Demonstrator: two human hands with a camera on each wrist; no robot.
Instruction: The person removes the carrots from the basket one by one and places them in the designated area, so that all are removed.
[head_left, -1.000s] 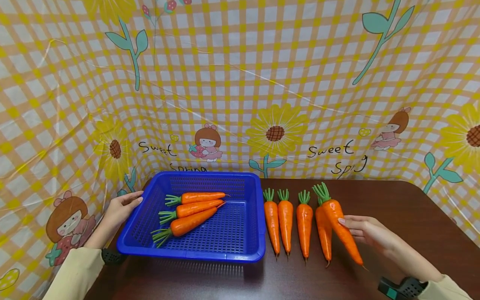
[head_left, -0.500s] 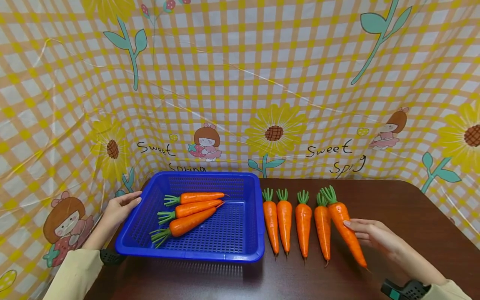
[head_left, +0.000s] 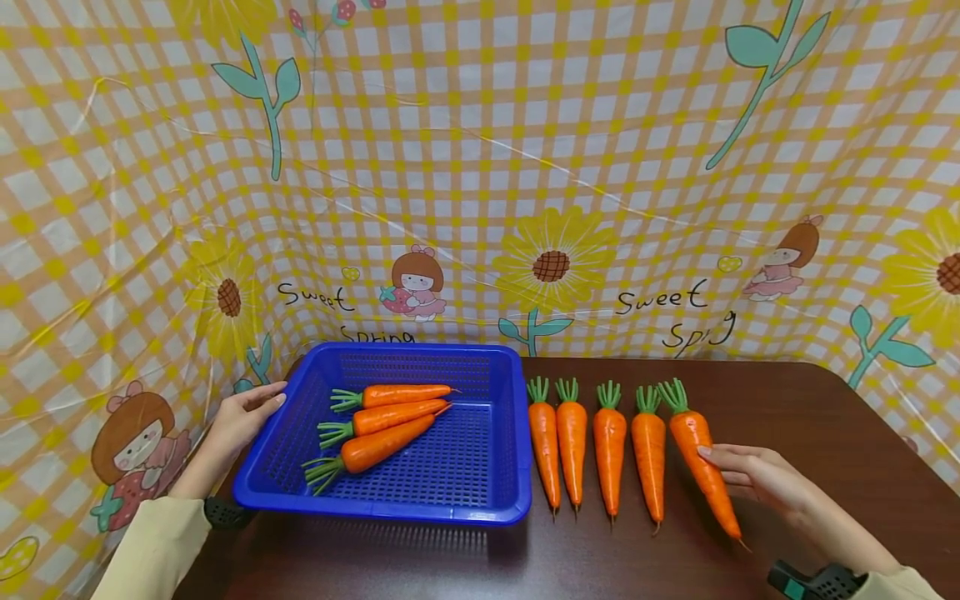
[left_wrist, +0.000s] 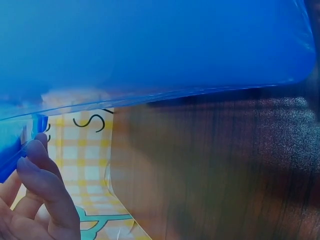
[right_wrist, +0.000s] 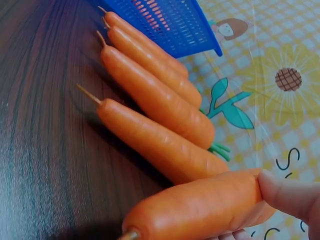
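Observation:
My right hand (head_left: 757, 477) holds the rightmost carrot (head_left: 703, 468) between thumb and fingers; its green top points away and it slants right towards the near side. In the right wrist view the thumb (right_wrist: 287, 192) lies on this carrot (right_wrist: 195, 207), with fingertips just showing beneath. Left of it, several carrots (head_left: 648, 454) lie in a row with tops to the back. My left hand (head_left: 238, 423) grips the left rim of a blue plastic basket (head_left: 378, 508), fingers bent over the edge in the left wrist view. Inside the basket are three carrots (head_left: 386, 442), tips pointing right.
The dark brown wooden table (head_left: 592, 567) carries the basket and the carrot row, which starts close beside the basket's right wall. A checked yellow-and-white cloth (head_left: 480, 167) with sunflowers rises behind and at both sides. The table's right edge (head_left: 892, 425) slants beyond the right hand.
The held carrot has moved right and slightly nearer with my right hand, away from the carrot beside it, which it earlier partly covered. My left hand keeps its place on the rim.

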